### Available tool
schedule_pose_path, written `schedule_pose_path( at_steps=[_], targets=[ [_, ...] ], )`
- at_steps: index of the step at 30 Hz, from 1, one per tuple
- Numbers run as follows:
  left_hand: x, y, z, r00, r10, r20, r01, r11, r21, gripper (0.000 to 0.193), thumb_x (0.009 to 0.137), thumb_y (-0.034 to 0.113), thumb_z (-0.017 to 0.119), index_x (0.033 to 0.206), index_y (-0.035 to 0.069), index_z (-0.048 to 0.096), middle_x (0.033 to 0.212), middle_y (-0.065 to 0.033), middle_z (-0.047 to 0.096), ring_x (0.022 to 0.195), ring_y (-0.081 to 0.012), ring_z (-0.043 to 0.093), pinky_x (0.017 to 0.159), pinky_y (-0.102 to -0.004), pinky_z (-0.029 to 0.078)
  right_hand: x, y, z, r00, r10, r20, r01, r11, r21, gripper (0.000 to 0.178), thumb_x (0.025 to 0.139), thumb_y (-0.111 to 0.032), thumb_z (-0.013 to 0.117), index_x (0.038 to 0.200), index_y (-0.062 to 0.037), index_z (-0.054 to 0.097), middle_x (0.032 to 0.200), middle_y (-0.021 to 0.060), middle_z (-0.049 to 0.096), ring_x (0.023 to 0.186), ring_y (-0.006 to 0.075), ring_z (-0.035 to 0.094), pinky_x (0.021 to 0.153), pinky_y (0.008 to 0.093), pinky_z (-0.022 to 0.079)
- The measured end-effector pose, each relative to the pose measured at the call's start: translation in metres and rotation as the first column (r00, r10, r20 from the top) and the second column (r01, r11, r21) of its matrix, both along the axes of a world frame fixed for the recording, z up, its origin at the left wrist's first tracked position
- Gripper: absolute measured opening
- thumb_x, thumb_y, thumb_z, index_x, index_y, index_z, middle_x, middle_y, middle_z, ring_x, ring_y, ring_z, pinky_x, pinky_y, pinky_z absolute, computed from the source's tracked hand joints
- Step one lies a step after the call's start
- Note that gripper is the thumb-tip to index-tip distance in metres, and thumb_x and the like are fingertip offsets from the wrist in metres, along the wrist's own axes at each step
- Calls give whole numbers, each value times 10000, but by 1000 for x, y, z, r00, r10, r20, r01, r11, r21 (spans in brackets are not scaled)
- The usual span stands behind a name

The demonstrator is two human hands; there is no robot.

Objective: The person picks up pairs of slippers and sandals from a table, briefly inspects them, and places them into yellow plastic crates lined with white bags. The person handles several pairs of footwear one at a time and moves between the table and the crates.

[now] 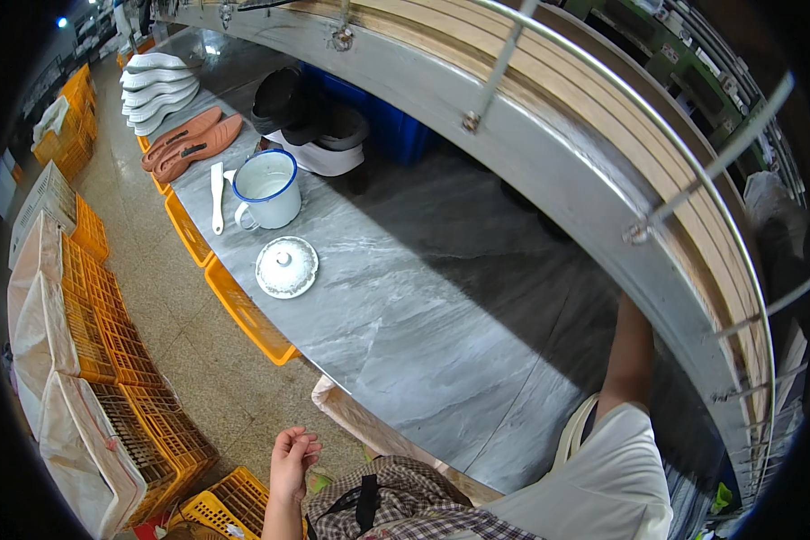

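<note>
My left hand [292,459] is raised beside the near edge of the grey marbled table [405,324]. Its fingers are loosely curled, and nothing shows in them. My right forearm [628,355] reaches over the table and under the metal-edged conveyor, which hides the hand. A cream curved band [574,432] lies beside that arm. Farther off on the table stands a white enamel mug [274,202] with a blue rim, its patterned white lid [286,267] lying apart from it. A white-handled tool [217,200], perhaps a brush, lies left of the mug.
A slatted conveyor [567,135] with a metal rail curves above the table's right side. Beyond the mug are salmon shoe-shaped pieces [193,144], stacked white soles [157,94], black items [288,99] and a blue bin [387,117]. Yellow crates [117,333] line the floor at left.
</note>
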State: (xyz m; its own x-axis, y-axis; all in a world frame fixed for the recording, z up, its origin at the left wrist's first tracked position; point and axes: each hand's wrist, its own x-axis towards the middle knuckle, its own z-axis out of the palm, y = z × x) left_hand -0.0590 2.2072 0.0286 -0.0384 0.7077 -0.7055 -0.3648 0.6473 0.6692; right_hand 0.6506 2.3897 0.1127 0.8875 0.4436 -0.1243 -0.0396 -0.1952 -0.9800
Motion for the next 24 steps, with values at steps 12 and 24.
schedule_pose_path(
  at_steps=[12, 24],
  targets=[
    [1, 23, 1, 993, -113, 28, 114, 994, -4, 166, 917, 117, 499, 1076, 69, 489, 959, -55, 610, 794, -131, 606, 651, -243, 471, -62, 29, -25, 987, 144, -75, -153, 981, -121, 516, 889, -310, 580, 1312, -64, 416, 1197, 153, 485, 927, 282, 532, 787, 396, 500],
    [-25, 7, 6, 998, -50, -24, 50, 999, -19, 174, 904, 132, 533, 1067, 79, 506, 953, -32, 608, 822, -120, 593, 681, -245, 457, -78, 100, -44, 863, 46, -504, 167, 914, 370, 461, 787, -145, 693, 1181, -65, 467, 1249, 104, 413, 966, 252, 506, 668, 295, 530]
  ],
)
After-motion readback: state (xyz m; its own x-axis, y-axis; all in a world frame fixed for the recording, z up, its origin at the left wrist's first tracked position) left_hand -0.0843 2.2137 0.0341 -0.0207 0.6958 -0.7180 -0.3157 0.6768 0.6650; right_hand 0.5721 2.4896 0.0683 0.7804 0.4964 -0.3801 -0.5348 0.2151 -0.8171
